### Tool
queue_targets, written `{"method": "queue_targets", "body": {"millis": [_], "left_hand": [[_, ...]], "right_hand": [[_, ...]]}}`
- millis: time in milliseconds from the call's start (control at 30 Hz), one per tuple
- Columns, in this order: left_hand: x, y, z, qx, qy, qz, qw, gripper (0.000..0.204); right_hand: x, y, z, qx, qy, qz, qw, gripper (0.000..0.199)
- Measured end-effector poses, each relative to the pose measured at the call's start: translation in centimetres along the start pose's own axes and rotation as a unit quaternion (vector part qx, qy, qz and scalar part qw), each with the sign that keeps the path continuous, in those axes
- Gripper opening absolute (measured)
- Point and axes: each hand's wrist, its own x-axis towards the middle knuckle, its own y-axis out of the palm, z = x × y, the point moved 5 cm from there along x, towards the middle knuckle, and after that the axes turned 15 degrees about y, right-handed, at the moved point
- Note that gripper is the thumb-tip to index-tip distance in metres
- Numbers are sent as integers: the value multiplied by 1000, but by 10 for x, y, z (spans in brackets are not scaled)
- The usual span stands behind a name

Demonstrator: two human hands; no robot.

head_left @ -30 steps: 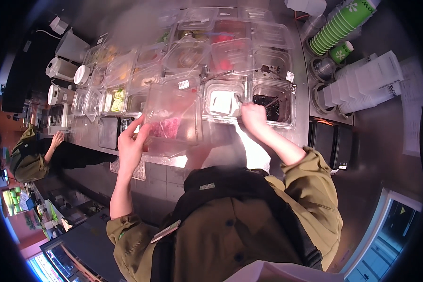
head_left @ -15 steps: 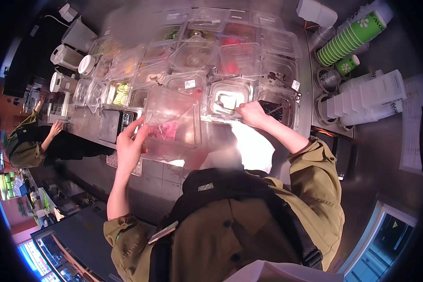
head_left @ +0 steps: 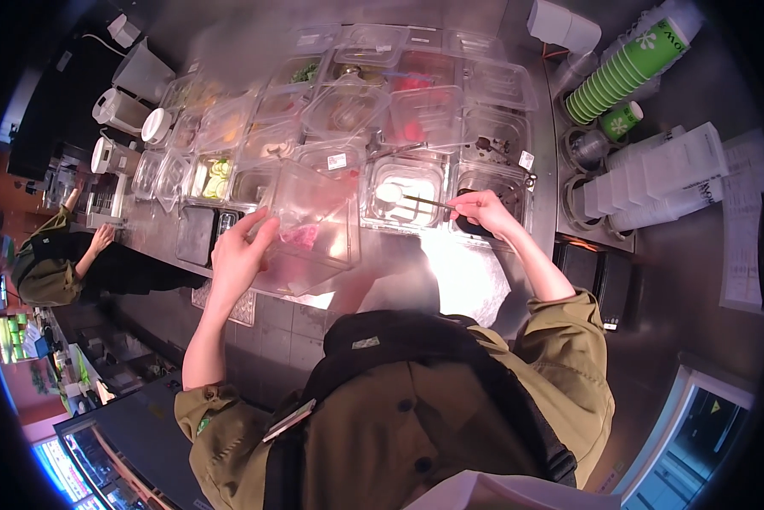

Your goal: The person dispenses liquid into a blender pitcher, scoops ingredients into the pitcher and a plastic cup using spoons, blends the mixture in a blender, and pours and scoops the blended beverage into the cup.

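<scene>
My left hand (head_left: 244,252) is closed on the edge of a clear plastic container (head_left: 339,229), held tilted over the front edge of the counter. Pink-red food (head_left: 299,236) shows through its wall. My right hand (head_left: 486,212) pinches the dark handle of a spoon (head_left: 429,201). The spoon's pale end is over or in a square clear tub (head_left: 405,224) with whitish contents, and glare blurs the detail there. Just beyond my right fingers is a tub with dark contents (head_left: 490,180).
Rows of clear lidded tubs (head_left: 348,104) cover the counter, one with green slices (head_left: 217,177). Stacked green cups (head_left: 628,81) and white containers (head_left: 671,170) stand at the right. A co-worker's hand (head_left: 103,238) is at the far left. Bright glare lies before the tubs.
My right hand has moved to the right, and the spoon's handle now shows across the tub. The container in my left hand has tilted a little and stays near the same place.
</scene>
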Motion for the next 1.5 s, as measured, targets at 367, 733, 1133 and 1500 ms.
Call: {"method": "queue_targets", "body": {"millis": [367, 733, 1133, 1500], "left_hand": [[0, 8, -10, -43, 20, 8, 999, 54], [-7, 3, 8, -184, 20, -25, 982, 47], [-15, -1, 16, -262, 18, -37, 964, 46], [-17, -2, 22, -289, 13, -33, 957, 46]], "right_hand": [[-85, 122, 93, -344, -394, -116, 844, 28], [-52, 18, 25, -324, -87, -251, 908, 22], [6, 58, 37, -543, -232, -276, 758, 13], [40, 54, 55, -621, -229, -146, 736, 16]]}}
